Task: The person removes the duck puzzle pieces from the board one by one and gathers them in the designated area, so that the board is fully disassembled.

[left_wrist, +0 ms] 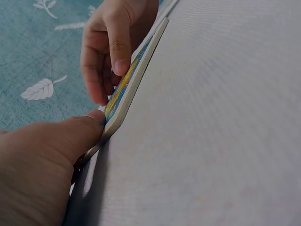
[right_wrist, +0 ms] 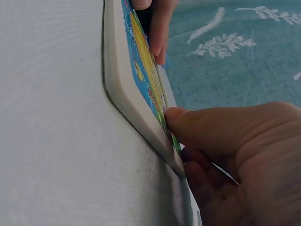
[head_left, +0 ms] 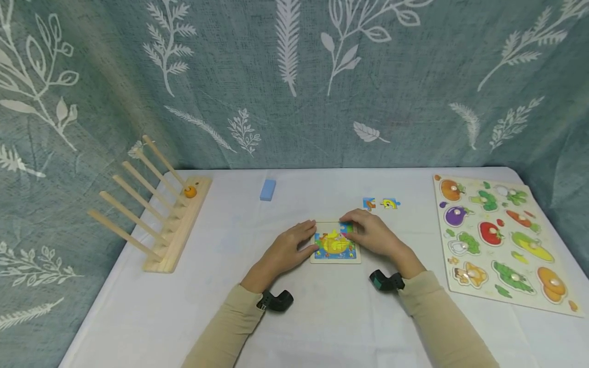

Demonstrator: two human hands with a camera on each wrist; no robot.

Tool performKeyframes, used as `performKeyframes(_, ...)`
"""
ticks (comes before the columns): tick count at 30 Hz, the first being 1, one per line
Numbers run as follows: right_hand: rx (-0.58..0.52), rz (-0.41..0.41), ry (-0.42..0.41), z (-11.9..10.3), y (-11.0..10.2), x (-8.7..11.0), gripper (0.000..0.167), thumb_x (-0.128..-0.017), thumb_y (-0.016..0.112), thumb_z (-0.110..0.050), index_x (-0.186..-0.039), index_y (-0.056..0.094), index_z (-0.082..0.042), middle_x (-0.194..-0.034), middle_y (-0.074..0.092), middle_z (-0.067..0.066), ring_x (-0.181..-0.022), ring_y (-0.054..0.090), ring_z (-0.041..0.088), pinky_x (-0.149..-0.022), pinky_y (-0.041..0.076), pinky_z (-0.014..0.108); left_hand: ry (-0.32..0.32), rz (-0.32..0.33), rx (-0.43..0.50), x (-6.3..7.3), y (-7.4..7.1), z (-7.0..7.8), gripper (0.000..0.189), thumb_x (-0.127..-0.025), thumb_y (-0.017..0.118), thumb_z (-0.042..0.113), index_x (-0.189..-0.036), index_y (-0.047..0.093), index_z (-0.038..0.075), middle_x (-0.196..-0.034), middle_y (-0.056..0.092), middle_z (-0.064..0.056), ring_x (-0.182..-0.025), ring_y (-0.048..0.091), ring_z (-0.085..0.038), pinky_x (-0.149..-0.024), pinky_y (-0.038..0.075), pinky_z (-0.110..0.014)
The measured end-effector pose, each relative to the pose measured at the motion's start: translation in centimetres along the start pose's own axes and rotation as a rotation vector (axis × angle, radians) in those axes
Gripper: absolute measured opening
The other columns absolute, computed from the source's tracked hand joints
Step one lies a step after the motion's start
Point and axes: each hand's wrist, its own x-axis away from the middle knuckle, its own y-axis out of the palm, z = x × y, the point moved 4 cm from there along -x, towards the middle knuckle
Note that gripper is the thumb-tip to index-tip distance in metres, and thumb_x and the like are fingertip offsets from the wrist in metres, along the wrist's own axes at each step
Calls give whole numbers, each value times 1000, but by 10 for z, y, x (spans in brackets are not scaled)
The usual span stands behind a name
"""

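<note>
A small picture puzzle [head_left: 335, 245] lies on a white-covered desk [head_left: 331, 317] between two hands, fingers bent: the left hand [head_left: 291, 248] holds its left edge, the right hand [head_left: 375, 233] its far right corner. Two loose pieces [head_left: 390, 203] lie beyond.

Behind white tablecloth [head_left: 322, 317], teal leaf-print curtain [head_left: 313, 133] is hung. Wooden rack [head_left: 182, 231] w/ 6 angled pegs [head_left: 125, 235] is positioned at L side; orange bead [head_left: 190, 192] is located nr. rear end. Blue block [head_left: 268, 190] is laid nr. cloth's rear edge. Veg. puzzle board [head_left: 506, 250] is placed at R.
</note>
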Motion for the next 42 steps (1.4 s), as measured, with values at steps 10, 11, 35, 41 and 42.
performKeyframes(10, 6, -32, -41, -1, 2, 1, 32, -88, 67, -11, -120, 62, -6, -124, 60, 11, -119, 53, 29, -103, 44, 47, -1, -1, 6, 0, 1, 0, 53, -88, 68, 27, -130, 55, -3, -140, 51, -13, -131, 47, -27, -111, 37, -39)
performKeyframes(11, 6, -33, -48, -1, 2, 1, 32, -88, 67, -11, -120, 62, -6, -124, 60, 11, -119, 53, 29, -102, 44, 47, -2, -3, 5, 0, 1, 0, 54, -88, 68, 28, -130, 55, -3, -140, 51, -13, -131, 47, -27, -112, 37, -39)
performKeyframes(35, 68, -80, -98, -4, 5, -1, 14, -91, 62, -10, -105, 63, -9, -121, 51, 13, -114, 48, 30, -97, 44, 48, -32, -18, 10, -1, 2, -1, 55, -89, 67, 31, -132, 54, 0, -141, 49, -10, -133, 45, -24, -113, 35, -37)
performKeyframes(41, 54, -78, -114, -3, 6, -2, 13, -91, 62, -8, -103, 60, -10, -117, 49, 11, -112, 45, 28, -96, 42, 48, -30, -13, 11, -2, 2, -2, 55, -88, 68, 31, -132, 54, 0, -141, 50, -11, -132, 46, -25, -113, 35, -38)
performKeyframes(42, 50, -76, -116, -3, 6, -2, 13, -91, 62, -8, -103, 60, -10, -117, 49, 11, -111, 44, 27, -96, 42, 48, -29, -12, 12, -2, 2, -2, 55, -88, 67, 31, -132, 54, 0, -141, 50, -11, -132, 46, -25, -113, 36, -38)
